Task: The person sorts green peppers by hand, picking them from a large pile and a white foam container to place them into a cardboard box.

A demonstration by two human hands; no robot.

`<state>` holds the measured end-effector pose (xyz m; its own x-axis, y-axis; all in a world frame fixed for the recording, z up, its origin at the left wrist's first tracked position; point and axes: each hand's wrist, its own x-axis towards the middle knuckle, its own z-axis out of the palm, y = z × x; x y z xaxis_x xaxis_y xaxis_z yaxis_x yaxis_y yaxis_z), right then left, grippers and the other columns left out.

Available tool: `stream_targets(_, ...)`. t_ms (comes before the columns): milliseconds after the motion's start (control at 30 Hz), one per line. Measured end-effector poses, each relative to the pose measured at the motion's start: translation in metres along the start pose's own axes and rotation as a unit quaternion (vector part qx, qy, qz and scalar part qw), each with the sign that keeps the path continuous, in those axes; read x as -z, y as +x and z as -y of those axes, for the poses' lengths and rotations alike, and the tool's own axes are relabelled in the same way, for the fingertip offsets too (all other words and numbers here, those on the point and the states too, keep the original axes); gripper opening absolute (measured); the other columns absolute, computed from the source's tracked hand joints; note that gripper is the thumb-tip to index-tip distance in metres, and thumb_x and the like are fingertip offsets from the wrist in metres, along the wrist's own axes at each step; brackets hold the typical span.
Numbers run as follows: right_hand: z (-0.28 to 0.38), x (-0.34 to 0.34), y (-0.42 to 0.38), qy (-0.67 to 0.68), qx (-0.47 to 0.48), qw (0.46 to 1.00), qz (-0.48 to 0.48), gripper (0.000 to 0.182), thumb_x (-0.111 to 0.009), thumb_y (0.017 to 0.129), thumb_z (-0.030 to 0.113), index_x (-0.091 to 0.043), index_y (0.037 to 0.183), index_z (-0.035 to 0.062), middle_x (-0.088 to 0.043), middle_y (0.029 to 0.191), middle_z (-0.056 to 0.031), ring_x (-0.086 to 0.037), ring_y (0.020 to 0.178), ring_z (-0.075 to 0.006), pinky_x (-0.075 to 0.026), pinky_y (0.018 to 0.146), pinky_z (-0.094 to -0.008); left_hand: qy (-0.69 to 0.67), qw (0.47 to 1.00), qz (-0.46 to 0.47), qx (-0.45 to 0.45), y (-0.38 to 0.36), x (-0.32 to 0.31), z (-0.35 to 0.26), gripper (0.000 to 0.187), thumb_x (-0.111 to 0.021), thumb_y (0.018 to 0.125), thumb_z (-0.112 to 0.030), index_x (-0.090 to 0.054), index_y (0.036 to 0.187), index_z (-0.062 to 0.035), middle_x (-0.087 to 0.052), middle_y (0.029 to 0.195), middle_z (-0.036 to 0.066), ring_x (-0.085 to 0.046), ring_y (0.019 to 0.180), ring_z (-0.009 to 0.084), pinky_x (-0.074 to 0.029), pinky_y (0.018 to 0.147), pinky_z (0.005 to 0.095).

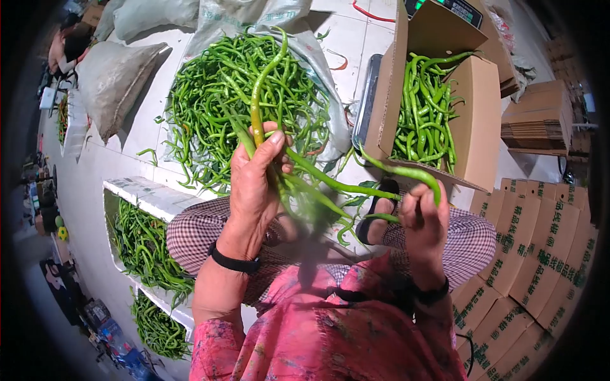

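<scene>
My left hand (257,171) is closed around several long green chili peppers (260,95), one of them partly brownish-orange, with their ends sticking out above and below the fist. Between the fingers of my right hand (424,216) are more long green chili peppers (406,171), one curving over the fingertips. Some peppers stretch across the gap between both hands, and those under my left hand are blurred. Beyond my left hand lies a big heap of green chili peppers (216,95) on a white woven sack (248,14). An open cardboard box (478,120) with green peppers in it stands beyond my right hand.
Two white foam boxes (149,190) with green peppers stand at the left. A stuffed sack (117,79) lies at the upper left. A scale (370,95) sits beside the cardboard box. Flattened cartons (534,254) cover the right side. Another person (60,51) is at the far upper left.
</scene>
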<state>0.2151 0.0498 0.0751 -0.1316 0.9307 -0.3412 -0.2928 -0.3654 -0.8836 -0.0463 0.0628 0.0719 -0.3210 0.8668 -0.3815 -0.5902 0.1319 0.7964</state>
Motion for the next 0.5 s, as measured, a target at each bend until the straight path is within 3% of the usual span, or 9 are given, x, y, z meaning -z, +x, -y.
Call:
stream_targets(67,-0.013,0.02,-0.003,0.015,0.017,0.999,0.026,0.028,-0.05,0.098,0.03,-0.049,0.098,0.0015,-0.053,0.069,-0.0032,-0.046,0.057,-0.0092,-0.045,0.064,-0.024,-0.017,1.0,-0.008,0.007,0.001,0.0,-0.002,0.026,-0.064,0.089,-0.015,-0.054,0.11,-0.0035,-0.057,0.086,0.003,-0.052,0.067,0.0091,-0.045,0.058,0.0221)
stream_targets(100,-0.01,0.028,-0.008,-0.047,-0.007,0.995,0.086,0.026,-0.054,0.095,0.025,-0.051,0.103,0.0002,-0.059,0.077,-0.0068,-0.056,0.066,-0.0146,-0.049,0.071,-0.0291,-0.017,1.0,-0.011,0.004,0.001,0.0,-0.003,0.026,-0.064,0.089,-0.016,-0.054,0.11,-0.0037,-0.058,0.086,0.003,-0.052,0.067,0.009,-0.045,0.058,0.0221)
stream_targets(133,-0.013,0.036,-0.009,-0.044,-0.006,0.995,0.088,0.026,-0.054,0.095,0.025,-0.051,0.103,0.0002,-0.059,0.077,-0.0068,-0.056,0.066,-0.0146,-0.049,0.071,-0.0291,-0.015,1.0,-0.011,0.002,0.001,0.0,-0.005,0.026,-0.064,0.089,-0.016,-0.054,0.11,-0.0037,-0.058,0.086,0.003,-0.052,0.067,0.009,-0.045,0.058,0.0221)
stream_targets(167,-0.02,0.044,-0.007,-0.197,-0.024,0.954,0.225,0.031,-0.058,0.091,0.022,-0.052,0.112,-0.0004,-0.061,0.082,-0.0084,-0.057,0.068,-0.0154,-0.048,0.07,-0.0294,-0.002,1.0,-0.013,-0.009,0.002,0.0,-0.006,0.026,-0.064,0.089,-0.016,-0.054,0.11,-0.0038,-0.059,0.086,0.003,-0.052,0.067,0.0087,-0.045,0.058,0.022)
stream_targets(200,-0.027,0.048,-0.006,-0.342,-0.041,0.87,0.352,0.039,-0.062,0.088,0.019,-0.053,0.12,-0.0009,-0.064,0.087,-0.0101,-0.059,0.071,-0.0162,-0.047,0.068,-0.0297,0.01,1.0,-0.014,-0.021,0.002,-0.001,-0.007,0.026,-0.064,0.089,-0.017,-0.055,0.11,-0.004,-0.059,0.086,0.004,-0.052,0.067,0.0085,-0.045,0.058,0.0218)
stream_targets(233,-0.036,0.048,-0.008,-0.34,-0.039,0.871,0.353,0.039,-0.062,0.088,0.019,-0.053,0.12,-0.0009,-0.064,0.087,-0.0101,-0.059,0.071,-0.0162,-0.047,0.068,-0.0297,0.012,1.0,-0.014,-0.023,0.003,0.0,-0.008,0.026,-0.064,0.089,-0.017,-0.055,0.11,-0.004,-0.059,0.086,0.004,-0.052,0.067,0.0085,-0.045,0.058,0.0218)
stream_targets(300,-0.052,0.041,-0.01,-0.474,0.133,0.748,0.445,0.048,-0.065,0.082,0.018,-0.054,0.125,-0.0008,-0.067,0.093,-0.0132,-0.062,0.083,-0.0173,-0.049,0.076,-0.033,0.01,0.999,-0.013,-0.036,0.004,0.003,-0.01,0.026,-0.064,0.089,-0.017,-0.055,0.11,-0.0041,-0.06,0.086,0.004,-0.052,0.067,0.0084,-0.045,0.059,0.0218)
stream_targets(433,-0.073,0.039,-0.006,-0.512,0.178,0.774,0.328,0.045,-0.065,0.082,0.019,-0.057,0.12,-0.0035,-0.066,0.091,-0.0128,-0.062,0.083,-0.0186,-0.049,0.075,-0.032,0.009,0.999,0.023,-0.029,0.002,0.003,-0.01,0.029,-0.065,0.088,-0.018,-0.055,0.111,-0.0046,-0.062,0.087,0.003,-0.053,0.067,0.008,-0.045,0.06,0.0215)
stream_targets(500,-0.046,0.018,0.002,-0.387,0.102,0.887,0.231,0.04,-0.061,0.085,0.016,-0.058,0.122,0.0014,-0.069,0.095,-0.0103,-0.065,0.085,-0.019,-0.048,0.08,-0.033,-0.027,0.998,0.053,-0.006,0.002,0.003,-0.005,0.027,-0.064,0.088,-0.016,-0.055,0.112,-0.0056,-0.061,0.088,0.004,-0.053,0.068,0.0087,-0.046,0.06,0.0219)
